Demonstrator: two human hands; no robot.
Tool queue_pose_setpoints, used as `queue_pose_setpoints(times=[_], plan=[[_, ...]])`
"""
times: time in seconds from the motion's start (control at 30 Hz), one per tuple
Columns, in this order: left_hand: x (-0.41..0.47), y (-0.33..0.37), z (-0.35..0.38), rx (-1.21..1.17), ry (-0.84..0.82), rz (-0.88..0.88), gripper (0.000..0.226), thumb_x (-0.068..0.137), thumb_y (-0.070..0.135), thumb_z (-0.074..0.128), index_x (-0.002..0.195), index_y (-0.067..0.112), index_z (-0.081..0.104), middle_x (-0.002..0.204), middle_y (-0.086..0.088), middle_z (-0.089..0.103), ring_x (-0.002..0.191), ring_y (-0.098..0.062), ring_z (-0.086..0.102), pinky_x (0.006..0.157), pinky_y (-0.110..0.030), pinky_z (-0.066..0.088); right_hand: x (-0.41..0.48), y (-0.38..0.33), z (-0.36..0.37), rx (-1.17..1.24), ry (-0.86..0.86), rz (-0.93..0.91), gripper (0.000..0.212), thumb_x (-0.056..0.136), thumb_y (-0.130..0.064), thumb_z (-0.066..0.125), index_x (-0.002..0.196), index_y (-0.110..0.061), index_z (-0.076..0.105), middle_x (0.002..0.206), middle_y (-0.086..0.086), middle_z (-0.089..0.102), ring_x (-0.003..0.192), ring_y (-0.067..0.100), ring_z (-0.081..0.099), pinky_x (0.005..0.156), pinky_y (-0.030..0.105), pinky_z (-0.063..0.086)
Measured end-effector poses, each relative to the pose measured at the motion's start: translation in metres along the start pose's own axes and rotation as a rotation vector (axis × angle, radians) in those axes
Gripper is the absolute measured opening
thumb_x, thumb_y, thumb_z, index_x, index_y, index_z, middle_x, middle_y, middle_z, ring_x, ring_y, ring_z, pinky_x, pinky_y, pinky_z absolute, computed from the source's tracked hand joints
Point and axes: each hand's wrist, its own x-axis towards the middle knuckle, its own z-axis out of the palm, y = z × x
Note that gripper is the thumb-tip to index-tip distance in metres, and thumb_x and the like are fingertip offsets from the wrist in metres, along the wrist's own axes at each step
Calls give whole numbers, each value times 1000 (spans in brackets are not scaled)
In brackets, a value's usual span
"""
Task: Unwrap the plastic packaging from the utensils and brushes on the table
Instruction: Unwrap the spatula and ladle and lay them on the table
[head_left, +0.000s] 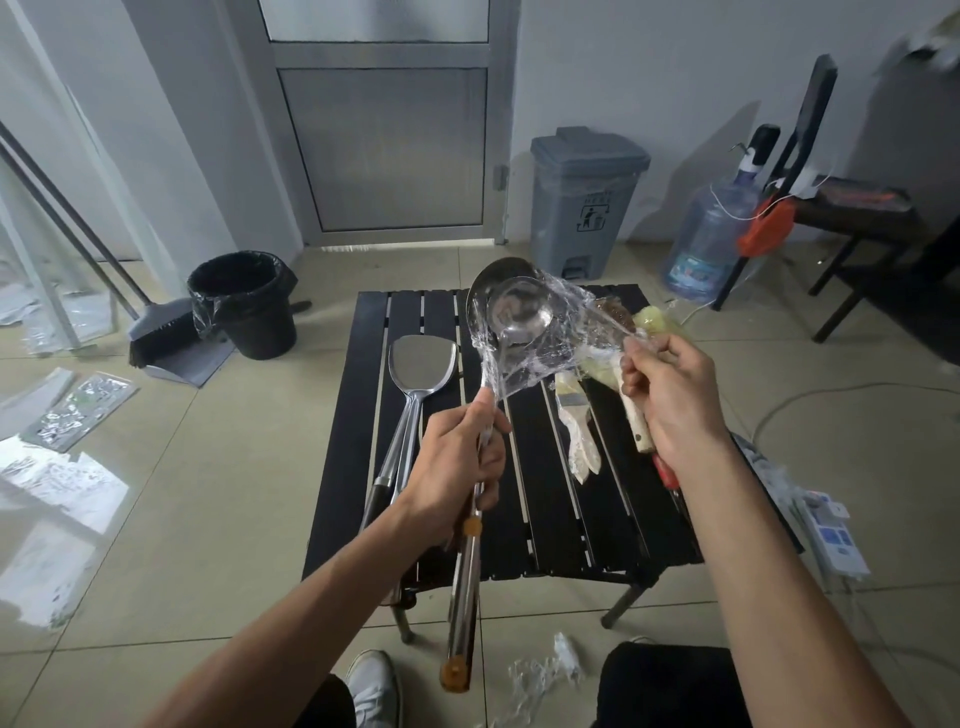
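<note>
**Clear film being pulled off two steel ladles above a black slatted worktop**

Seen from the person's own head, looking down. The left hand (457, 462) is clenched round the long steel handles of two ladles (511, 306), holding them raised over the worktop (550, 467) with the bowls pointing away. A larger bowl sits behind a smaller one, both shiny, and the handles end in amber-coloured tips near the person's lap. Crinkled clear plastic wrap (561, 338) clings around the bowls and the top of the shafts. It stretches to the right in a taut, glossy sheet to the right hand (670, 395), which pinches its far edge with curled fingers.

On the worktop, left of the ladles, lies a steel spatula (423, 358). To the right lie a flat paintbrush (574, 421) and a pale-handled brush (638, 421), both in cloudy plastic.

A crumpled scrap of clear film (550, 670) lies on the tiled floor by the person's knee. Beyond the worktop stand a black bin (244, 306), a grey pedal bin (587, 202) and a large water bottle (711, 244)
</note>
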Motion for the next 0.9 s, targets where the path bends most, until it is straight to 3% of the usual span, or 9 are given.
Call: queue_pose_setpoints(times=[0.13, 0.23, 0.3, 0.4, 0.53, 0.57, 0.67, 0.77, 0.9], plan=[[1, 4, 0, -55, -3, -9, 43, 112, 42, 43, 94, 6, 58, 60, 0, 37, 43, -9, 35, 35, -23, 35, -9, 2, 12, 103, -116, 59, 18, 97, -35, 67, 96, -18, 65, 92, 3, 72, 87, 17, 71, 75, 33, 56], [1, 4, 1, -55, -13, 2, 44, 112, 42, 43, 94, 5, 58, 60, 0, 36, 43, -9, 34, 36, -23, 35, -21, 2, 29, -6, -264, 131, 65, 77, -74, 67, 117, -23, 65, 109, 9, 73, 97, 20, 73, 78, 34, 58], [1, 2, 5, -33, -29, 1, 45, 112, 44, 43, 94, 5, 58, 60, -1, 36, 42, -10, 33, 36, -23, 36, -30, 7, 44, -170, -361, 139, 79, 68, -86, 65, 114, -22, 68, 106, 5, 77, 95, 18, 75, 79, 32, 57], [1, -2, 8, 6, -51, -9, 48, 111, 47, 43, 93, 5, 60, 61, -3, 42, 45, -13, 39, 39, -25, 40, -39, 17, 61, -338, -322, -41, 59, 83, -72, 68, 91, -14, 74, 86, -1, 79, 79, 14, 76, 72, 33, 54], [2, -3, 7, 63, -38, -35, 51, 111, 49, 41, 95, 6, 63, 63, -3, 46, 52, -16, 46, 46, -30, 45, -38, 21, 60, -359, -229, -251, 56, 93, -54, 70, 79, 1, 68, 75, 13, 74, 71, 35, 71, 73, 52, 57], [2, -3, 6, 58, -18, -38, 50, 111, 48, 40, 95, 6, 62, 61, -2, 42, 51, -14, 42, 46, -29, 44, -37, 21, 58, -345, -237, -280, 51, 94, -52, 69, 78, -4, 70, 74, 11, 74, 68, 32, 71, 70, 50, 58], [3, -2, 5, 12, 65, -42, 48, 112, 46, 41, 92, 7, 61, 59, 2, 30, 47, -11, 30, 42, -24, 32, -34, 20, 52, -295, -262, -312, 33, 98, -43, 67, 77, -20, 75, 71, 3, 73, 61, 13, 67, 61, 28, 56], [3, 0, 6, -48, 62, -82, 47, 112, 45, 42, 90, 8, 62, 57, 3, 30, 44, -9, 28, 39, -21, 25, -27, 15, 44, -286, -229, -308, 33, 100, -38, 66, 80, -13, 75, 67, 1, 68, 61, 11, 63, 60, 27, 54], [4, 4, 8, -150, 0, -153, 36, 112, 40, 44, 93, 11, 54, 56, 4, 30, 42, -8, 26, 37, -18, 24, -21, 7, 32, -265, -207, -319, 29, 98, -38, 66, 79, -18, 73, 67, -2, 67, 61, 5, 62, 56, 19, 53]])
